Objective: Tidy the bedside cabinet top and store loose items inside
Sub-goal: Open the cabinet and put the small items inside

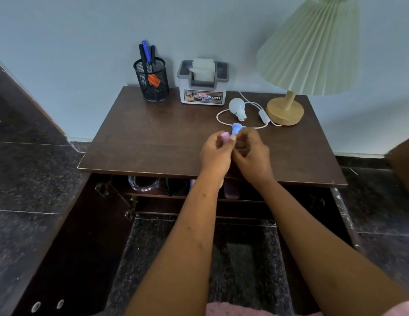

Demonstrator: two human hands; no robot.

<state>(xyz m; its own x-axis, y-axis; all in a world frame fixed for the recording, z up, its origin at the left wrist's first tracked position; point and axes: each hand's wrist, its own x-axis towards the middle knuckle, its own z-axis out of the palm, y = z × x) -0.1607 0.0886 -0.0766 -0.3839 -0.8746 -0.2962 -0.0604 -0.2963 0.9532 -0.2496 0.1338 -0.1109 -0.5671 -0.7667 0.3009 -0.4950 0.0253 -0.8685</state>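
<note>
While the person stands before the open bedside cabinet [142, 142], both hands meet just above its dark top, in front of the table lamp [288, 109] and to its left. The left hand [218, 153] has its fingers curled and pinches a small pink piece [225, 135] at the fingertips. A small blue piece [236, 128] stands up just beside the pink one, between the two hands. The right hand [252, 153] has its fingers curled close against it, but the blur does not let me tell if it really holds it. Just left of the lamp base lies a white light bulb [237, 107], and the lamp cord [221, 120] lies in a loop by it. Further left of the lamp, at the wall, stands a grey-white box [203, 96] with paper napkins, and beyond it a black mesh pen holder [153, 83]. Lower than the lamp, the cabinet doors hang open, and some things lie in shadow on the shelf [176, 197] inside.
</note>
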